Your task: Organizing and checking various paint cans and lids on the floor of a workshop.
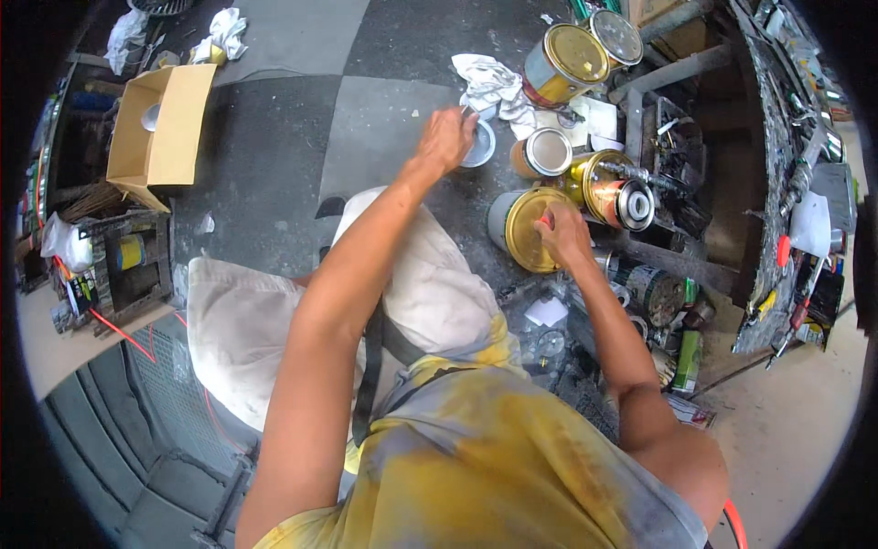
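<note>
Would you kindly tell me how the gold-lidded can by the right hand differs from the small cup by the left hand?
The gold-lidded can is clearly larger than the small cup. The can has a gold lid; the cup looks open, with a pale grey-blue inside. The right hand is over the can; the left hand is beside the cup. Both have round tops.
</note>
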Motion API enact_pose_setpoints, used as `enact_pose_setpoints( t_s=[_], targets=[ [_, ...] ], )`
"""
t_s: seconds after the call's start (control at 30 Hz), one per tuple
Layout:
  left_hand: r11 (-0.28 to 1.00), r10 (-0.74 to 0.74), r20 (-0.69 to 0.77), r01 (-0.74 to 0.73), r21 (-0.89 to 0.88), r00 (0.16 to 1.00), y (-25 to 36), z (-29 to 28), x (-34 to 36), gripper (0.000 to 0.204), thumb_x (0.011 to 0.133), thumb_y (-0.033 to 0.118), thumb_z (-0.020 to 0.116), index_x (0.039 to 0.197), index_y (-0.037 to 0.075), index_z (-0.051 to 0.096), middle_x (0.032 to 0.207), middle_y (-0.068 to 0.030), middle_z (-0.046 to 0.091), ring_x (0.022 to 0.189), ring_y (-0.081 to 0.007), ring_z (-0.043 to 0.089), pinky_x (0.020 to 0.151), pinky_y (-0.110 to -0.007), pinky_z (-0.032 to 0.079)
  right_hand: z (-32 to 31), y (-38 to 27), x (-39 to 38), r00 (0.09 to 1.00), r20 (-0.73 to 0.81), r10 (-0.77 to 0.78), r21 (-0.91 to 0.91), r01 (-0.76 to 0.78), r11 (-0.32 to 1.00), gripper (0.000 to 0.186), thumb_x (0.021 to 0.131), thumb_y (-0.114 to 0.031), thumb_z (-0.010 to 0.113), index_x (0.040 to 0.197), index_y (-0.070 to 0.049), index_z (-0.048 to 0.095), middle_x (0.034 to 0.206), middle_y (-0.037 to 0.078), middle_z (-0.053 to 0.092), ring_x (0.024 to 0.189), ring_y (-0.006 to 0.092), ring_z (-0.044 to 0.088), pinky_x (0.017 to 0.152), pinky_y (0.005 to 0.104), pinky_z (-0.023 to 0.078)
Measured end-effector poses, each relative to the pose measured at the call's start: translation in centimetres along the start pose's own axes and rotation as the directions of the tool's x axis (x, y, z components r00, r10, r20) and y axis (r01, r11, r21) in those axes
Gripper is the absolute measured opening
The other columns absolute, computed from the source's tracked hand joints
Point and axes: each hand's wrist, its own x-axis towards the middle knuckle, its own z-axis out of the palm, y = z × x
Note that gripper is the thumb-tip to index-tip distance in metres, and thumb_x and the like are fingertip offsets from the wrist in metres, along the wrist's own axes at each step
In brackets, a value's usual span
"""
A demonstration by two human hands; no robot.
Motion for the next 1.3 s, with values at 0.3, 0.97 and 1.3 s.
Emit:
enact_pose_setpoints(
  t_s=[0.3,0.97,1.3],
  targets=[
    [0.929,-0.354,0.412,0.367,0.051,0.84,-2.0,-3.7,-2.8,0.044,0.092,0.037,0.059,0.083,-0.004,0.068,0.064,-0.0171,0.067,0.061,-0.0322,0.067,0.067,-0.043,0.054,0.0,0.9,-1.5,0.998,-0.056,0.018,0.021,-0.017,1.0,0.03,0.088,-0.033,0.063,0.084,-0.003,0.059,0.081,0.019,0.064,0.077,0.039,0.062,0.068,0.0476,0.046],
    [0.689,-0.279,0.308,0.413,-0.596,0.91,-0.8,11.7,-13.1,0.057,0.101,0.044,0.032,0.137,0.001,0.04,0.086,-0.0232,0.068,0.059,-0.0303,0.07,0.052,-0.035,0.058,-0.7,-4.2,2.2,0.959,-0.027,-0.283,-0.126,0.278,0.952,0.031,0.089,-0.031,0.056,0.081,-0.002,0.063,0.074,0.025,0.064,0.072,0.0455,0.062,0.067,0.0546,0.047],
    [0.663,-0.279,0.282,0.397,-0.635,0.918,-1.4,9.6,-11.2,0.065,0.1,0.052,0.025,0.116,-0.001,0.059,0.087,-0.0261,0.069,0.057,-0.0318,0.069,0.054,-0.036,0.059,-1.3,-7.7,4.9,0.953,-0.024,-0.301,-0.2,0.291,0.936,0.026,0.086,-0.025,0.06,0.082,0.001,0.061,0.072,0.026,0.062,0.072,0.0445,0.062,0.065,0.0514,0.047]
  ],
)
